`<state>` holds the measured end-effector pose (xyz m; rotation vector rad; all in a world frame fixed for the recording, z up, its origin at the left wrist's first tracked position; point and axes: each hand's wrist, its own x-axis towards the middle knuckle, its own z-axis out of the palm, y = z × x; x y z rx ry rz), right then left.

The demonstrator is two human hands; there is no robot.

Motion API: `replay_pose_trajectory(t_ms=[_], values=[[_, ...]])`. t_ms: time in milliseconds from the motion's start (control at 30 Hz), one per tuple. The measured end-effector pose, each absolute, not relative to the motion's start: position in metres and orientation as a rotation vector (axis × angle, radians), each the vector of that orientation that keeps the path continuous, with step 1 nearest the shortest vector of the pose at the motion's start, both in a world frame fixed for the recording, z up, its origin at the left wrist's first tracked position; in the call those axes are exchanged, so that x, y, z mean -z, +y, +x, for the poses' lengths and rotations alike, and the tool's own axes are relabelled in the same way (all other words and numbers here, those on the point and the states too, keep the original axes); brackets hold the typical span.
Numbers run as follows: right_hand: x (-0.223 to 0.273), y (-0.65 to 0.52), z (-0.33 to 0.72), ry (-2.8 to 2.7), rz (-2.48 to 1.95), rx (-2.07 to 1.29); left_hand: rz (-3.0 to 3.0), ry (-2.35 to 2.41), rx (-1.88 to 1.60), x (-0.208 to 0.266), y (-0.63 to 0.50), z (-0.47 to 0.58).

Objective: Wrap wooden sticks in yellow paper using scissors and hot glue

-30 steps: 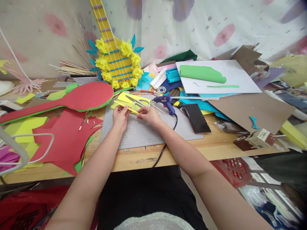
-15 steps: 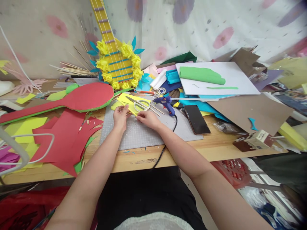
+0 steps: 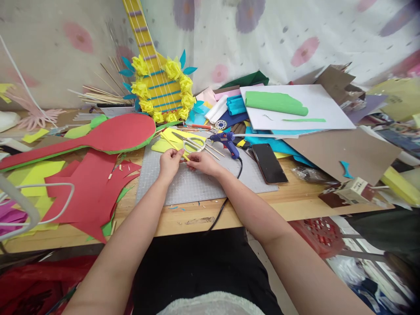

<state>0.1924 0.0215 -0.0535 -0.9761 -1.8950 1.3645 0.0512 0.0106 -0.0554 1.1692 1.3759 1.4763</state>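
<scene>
A thin yellow strip, perhaps rolled paper, runs slantwise between my two hands above the grey cutting mat. My left hand pinches it with closed fingers. Close beside, my right hand grips its lower end, fingertips nearly touching the left ones. Just beyond the hands, scissors with pale handles lie on yellow paper. To the right of them rests a blue glue gun, its black cord crossing the mat.
A black phone lies right of the mat. On the left are a red guitar-shaped piece and red paper scraps. Behind stands a yellow paper guitar with flowers. A white board bears green paper.
My left hand has slid down and right along the yellow strip, closer to my right hand, so more of the strip shows beyond it. My right hand has barely moved.
</scene>
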Motion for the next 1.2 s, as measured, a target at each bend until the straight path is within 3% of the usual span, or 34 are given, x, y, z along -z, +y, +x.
replay_pose_trajectory(t_ms=[300,633,867,1067,1200], values=[[0.05,0.02,0.192,-1.856,-0.922,-1.446,1.244,1.203,-1.28,0.047,0.009,0.048],[0.052,0.018,0.191,-2.051,-1.023,-1.114,1.209,1.302,-1.368,0.054,0.012,0.049],[0.026,0.009,0.204,-2.271,-1.071,-1.149,1.096,1.311,-1.398,0.048,0.006,0.048],[0.032,0.008,0.195,-2.17,-1.18,-0.78,1.043,1.217,-1.299,0.044,0.003,0.052],[0.032,0.009,0.196,-2.168,-1.212,-0.793,0.942,1.188,-1.465,0.04,0.007,0.046]])
